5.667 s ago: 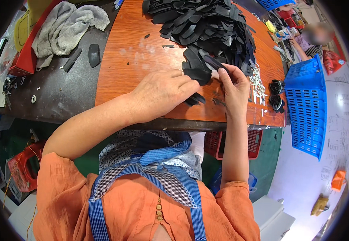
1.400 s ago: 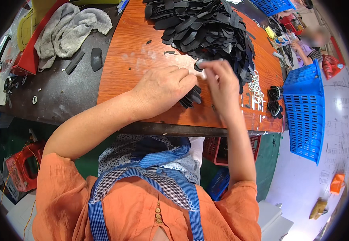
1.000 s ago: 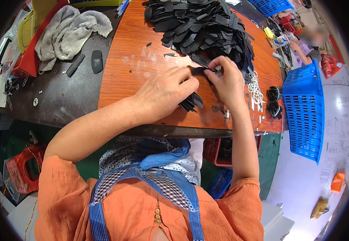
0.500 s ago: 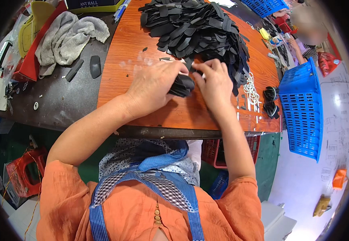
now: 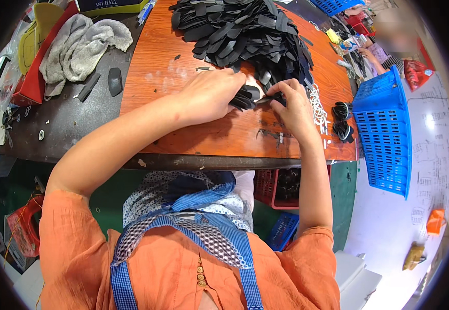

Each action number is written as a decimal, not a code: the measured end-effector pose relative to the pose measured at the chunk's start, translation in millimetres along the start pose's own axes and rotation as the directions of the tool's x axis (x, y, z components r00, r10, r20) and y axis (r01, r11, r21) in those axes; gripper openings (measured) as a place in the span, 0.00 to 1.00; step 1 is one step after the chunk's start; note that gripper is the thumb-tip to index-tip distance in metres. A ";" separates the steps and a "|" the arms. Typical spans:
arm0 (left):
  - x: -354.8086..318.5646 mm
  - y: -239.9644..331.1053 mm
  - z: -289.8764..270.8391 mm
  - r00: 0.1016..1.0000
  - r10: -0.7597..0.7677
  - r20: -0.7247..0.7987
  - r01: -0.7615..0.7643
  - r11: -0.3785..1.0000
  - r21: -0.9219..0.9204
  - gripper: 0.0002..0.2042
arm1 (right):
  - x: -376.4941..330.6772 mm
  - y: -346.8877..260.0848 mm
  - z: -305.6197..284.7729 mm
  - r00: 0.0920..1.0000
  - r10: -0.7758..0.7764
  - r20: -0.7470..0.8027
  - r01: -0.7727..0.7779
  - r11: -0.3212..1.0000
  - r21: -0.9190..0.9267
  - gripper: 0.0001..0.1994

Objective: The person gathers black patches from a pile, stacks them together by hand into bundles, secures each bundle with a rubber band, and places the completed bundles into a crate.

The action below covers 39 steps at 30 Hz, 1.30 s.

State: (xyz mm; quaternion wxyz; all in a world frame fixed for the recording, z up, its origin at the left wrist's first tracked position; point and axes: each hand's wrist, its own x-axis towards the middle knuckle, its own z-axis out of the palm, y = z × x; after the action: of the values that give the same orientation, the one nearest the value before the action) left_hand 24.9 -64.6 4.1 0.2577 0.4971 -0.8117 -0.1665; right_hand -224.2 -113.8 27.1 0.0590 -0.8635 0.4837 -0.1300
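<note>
My left hand (image 5: 211, 95) is closed round a small stack of black strips (image 5: 245, 97), flat pieces with rounded ends, held just above the wooden board. Facing it, my right hand (image 5: 291, 103) pinches a single black strip (image 5: 266, 98) between thumb and fingers, at the edge of that stack. Beyond both hands lies a large heap of similar black strips (image 5: 245, 33). Right of my right hand rests a tangle of white elastic loops (image 5: 317, 106). Two bundles of black pieces (image 5: 342, 121) stand by the board's right edge.
A grey towel (image 5: 80, 51) and two loose black pieces (image 5: 115, 81) lie on the dark table at left, next to a red tray (image 5: 30, 85). A blue basket (image 5: 384, 129) stands right of the board (image 5: 193, 142). Another person's arm (image 5: 373, 59) shows at the far right.
My right hand has drawn back from the heap and lowered, now with a strip visible between its fingers. The left hand keeps its stack. The whole view has shifted slightly.
</note>
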 end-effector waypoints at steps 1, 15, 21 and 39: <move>5.3 6.7 -6.5 0.998 -0.030 0.059 0.030 1.000 -0.006 0.18 | -2.8 -2.3 1.6 1.000 0.022 -0.009 -0.022 0.999 0.035 0.09; -24.4 17.8 12.5 0.969 0.245 -0.041 -0.236 0.958 0.166 0.15 | -34.3 -43.4 20.2 0.998 0.071 -0.002 -0.065 0.922 0.382 0.09; -30.2 8.6 11.2 0.978 0.133 -0.158 -0.150 0.984 -0.099 0.19 | -13.7 -12.1 30.1 0.952 0.095 -0.291 -0.127 0.988 -0.092 0.11; -25.2 16.9 -2.5 0.952 0.224 -0.209 -0.227 0.974 0.012 0.20 | -53.0 -21.7 38.7 0.915 0.349 -0.202 -0.172 0.791 0.586 0.09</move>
State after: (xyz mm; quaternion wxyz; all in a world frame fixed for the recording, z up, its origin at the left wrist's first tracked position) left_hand 23.5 -34.5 8.7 0.3619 0.4142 -0.8305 -0.0877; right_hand -221.9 -58.3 -14.0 0.2514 -0.7024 0.5434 -0.3849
